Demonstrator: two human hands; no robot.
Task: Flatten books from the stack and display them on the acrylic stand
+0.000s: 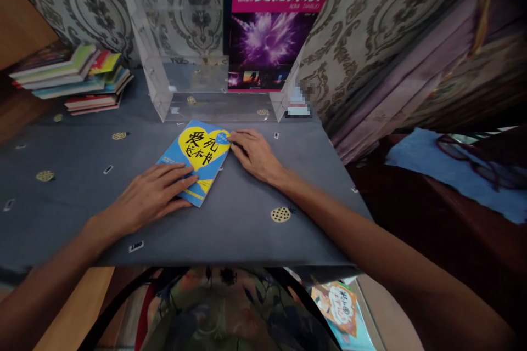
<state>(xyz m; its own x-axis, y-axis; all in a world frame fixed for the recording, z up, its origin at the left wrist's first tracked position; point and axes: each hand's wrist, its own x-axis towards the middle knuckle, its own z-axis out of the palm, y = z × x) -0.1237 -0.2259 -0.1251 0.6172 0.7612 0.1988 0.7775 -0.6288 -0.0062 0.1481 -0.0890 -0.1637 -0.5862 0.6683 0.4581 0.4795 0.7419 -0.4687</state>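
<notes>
Head view: the blue book (193, 162) lay on the table (247, 219), left hand (154, 194) spread open on its near corner, right hand (253, 153) touching its far corner, grip unclear. It looked light and bendy, best taken by an edge.

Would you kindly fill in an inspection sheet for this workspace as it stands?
Surface: table under a grey cloth with small printed motifs.
Things in hand: blue book with a yellow heart, lying flat and askew.
Clutter: stack of books far left; clear stand holding an upright magenta book.
Hands: left hand flat on the blue book's near end; right hand with fingertips at its far right corner, grip unclear.
Cables: nothing seen.
Surroundings: patterned wall behind; floral bag below the table's near edge.
</notes>
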